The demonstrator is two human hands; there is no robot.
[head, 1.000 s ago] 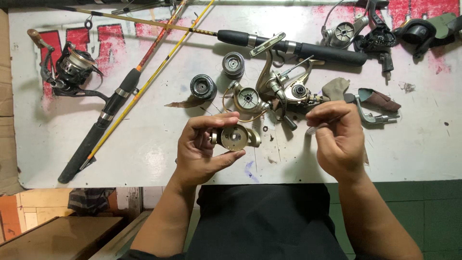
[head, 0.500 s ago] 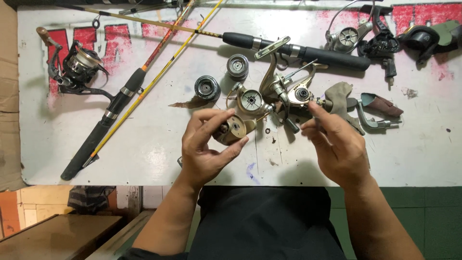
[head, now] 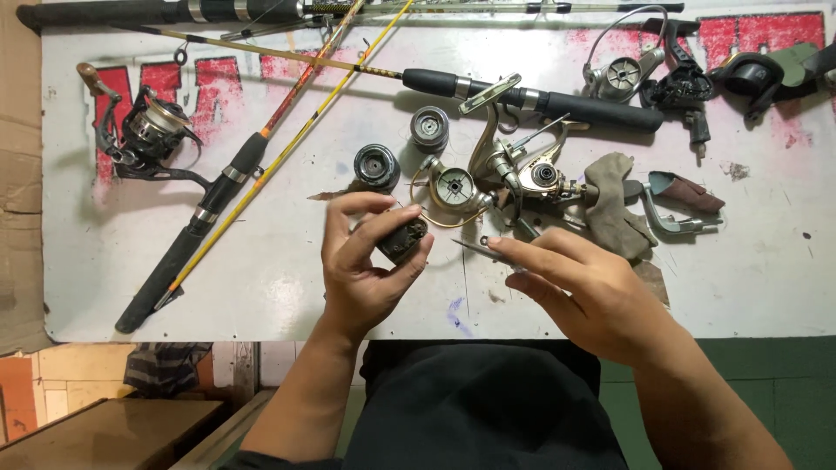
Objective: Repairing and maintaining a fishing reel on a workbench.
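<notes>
Reel body (head: 402, 237): dark matt plastic; disassembled reel frame (head: 522, 170): glossy gold-toned metal; rag (head: 616, 209): rough grey cloth; table top (head: 261, 296): scuffed, matt white-painted surface.

A spinning reel (head: 144, 130) lies at upper left beside crossed fishing rods (head: 261, 165); a grey rag (head: 616, 209) lies right of centre.

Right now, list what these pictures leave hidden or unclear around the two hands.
Head view:
- Small dark metal reel part: mostly wrapped by the left hand; shape unclear.
- Thin grey metal tool: rear hidden under the right hand; kind unclear.
- Long black rod handle: cut by the top edge.
- Dark green reel piece: cut by the right edge.
</notes>
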